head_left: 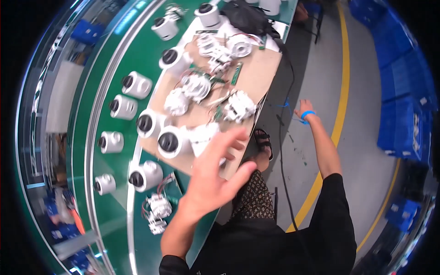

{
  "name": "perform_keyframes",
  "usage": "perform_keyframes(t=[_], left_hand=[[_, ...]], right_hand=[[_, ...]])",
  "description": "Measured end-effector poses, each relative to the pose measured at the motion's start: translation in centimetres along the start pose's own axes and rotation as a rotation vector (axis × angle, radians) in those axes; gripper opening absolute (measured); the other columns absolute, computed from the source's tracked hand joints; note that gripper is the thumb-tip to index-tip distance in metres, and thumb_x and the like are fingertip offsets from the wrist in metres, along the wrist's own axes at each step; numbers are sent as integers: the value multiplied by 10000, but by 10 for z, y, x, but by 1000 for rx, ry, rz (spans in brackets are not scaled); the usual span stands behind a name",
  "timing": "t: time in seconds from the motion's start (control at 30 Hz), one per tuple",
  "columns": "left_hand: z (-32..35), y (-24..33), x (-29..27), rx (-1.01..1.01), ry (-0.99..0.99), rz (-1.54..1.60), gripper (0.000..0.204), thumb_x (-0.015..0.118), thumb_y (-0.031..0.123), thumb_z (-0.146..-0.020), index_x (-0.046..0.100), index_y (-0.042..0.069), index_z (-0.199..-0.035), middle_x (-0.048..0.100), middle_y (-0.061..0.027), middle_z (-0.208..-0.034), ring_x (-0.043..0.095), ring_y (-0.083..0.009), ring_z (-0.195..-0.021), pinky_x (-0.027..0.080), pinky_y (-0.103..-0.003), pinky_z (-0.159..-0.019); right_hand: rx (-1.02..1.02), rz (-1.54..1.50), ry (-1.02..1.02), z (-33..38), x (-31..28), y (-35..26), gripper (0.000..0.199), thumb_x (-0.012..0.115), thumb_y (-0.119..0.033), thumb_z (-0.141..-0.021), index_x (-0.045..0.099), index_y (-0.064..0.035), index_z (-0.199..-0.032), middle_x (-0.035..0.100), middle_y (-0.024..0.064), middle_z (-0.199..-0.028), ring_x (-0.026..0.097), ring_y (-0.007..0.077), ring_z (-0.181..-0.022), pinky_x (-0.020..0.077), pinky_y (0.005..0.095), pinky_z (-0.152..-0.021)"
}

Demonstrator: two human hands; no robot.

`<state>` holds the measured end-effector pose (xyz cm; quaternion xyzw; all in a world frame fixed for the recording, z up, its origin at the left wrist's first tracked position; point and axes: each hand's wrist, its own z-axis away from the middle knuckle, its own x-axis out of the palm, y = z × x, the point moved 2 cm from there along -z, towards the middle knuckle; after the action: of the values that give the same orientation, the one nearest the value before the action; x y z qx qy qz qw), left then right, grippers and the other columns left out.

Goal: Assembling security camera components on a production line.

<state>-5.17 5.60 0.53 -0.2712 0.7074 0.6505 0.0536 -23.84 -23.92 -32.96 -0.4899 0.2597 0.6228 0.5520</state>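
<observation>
My left hand (213, 178), slightly blurred, hovers over the near end of a cardboard sheet (263, 64). Its fingers and thumb are spread and nothing is in them. Just beyond it are a white camera housing with a black domed end (173, 142) and a white plastic part (204, 137), partly covered by the fingers. White plastic assemblies with wires (196, 87) lie farther up the sheet, beside a narrow green circuit board (237, 73). Out to the right, above the floor, my right hand (304, 108) is empty with its fingers apart. A blue wrist strap (307, 114) circles that wrist.
Several white cameras (123, 107) stand along the green conveyor (103, 80) to the left. Another wired assembly (159, 207) sits near my left forearm. A black bag (245, 18) lies at the far end. Blue crates (403, 123) are stacked right; a black cable (282, 156) hangs beside the bench.
</observation>
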Motion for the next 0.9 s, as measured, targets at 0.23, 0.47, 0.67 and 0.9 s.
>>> perform_keyframes(t=[0.23,0.47,0.67,0.9], left_hand=[[-190,-13,1,-145,41,37,358,596,2,-799,514,-3,-1148,577,-109,-1044,574,-168,-888,493,-278,-729],[-252,-67,56,-331,-190,91,230,547,27,-848,578,30,-1076,589,-69,-1028,583,-149,-922,494,-265,-774],[-269,-80,72,-578,125,371,257,585,47,-846,524,-5,-1091,578,-66,-1004,568,-123,-876,491,-255,-699],[-390,-100,47,-569,447,128,770,703,277,-770,267,-55,-1310,342,-202,-1303,390,-267,-1189,364,-364,-961]], right_hand=[[158,-896,-708,-24,10,37,630,678,-383,-774,444,-133,-1302,433,118,-1333,441,239,-1202,382,392,-975],[5,-1025,-203,5,38,17,487,671,-258,-758,531,-136,-1208,415,121,-1300,470,280,-1116,394,400,-946],[-114,-1012,314,-2,-58,-11,279,590,-98,-783,590,-65,-1060,522,147,-1149,504,292,-1086,413,367,-908],[-131,-958,-567,-67,-91,-34,399,560,-262,-874,494,-28,-1190,561,87,-962,545,184,-909,430,313,-857]])
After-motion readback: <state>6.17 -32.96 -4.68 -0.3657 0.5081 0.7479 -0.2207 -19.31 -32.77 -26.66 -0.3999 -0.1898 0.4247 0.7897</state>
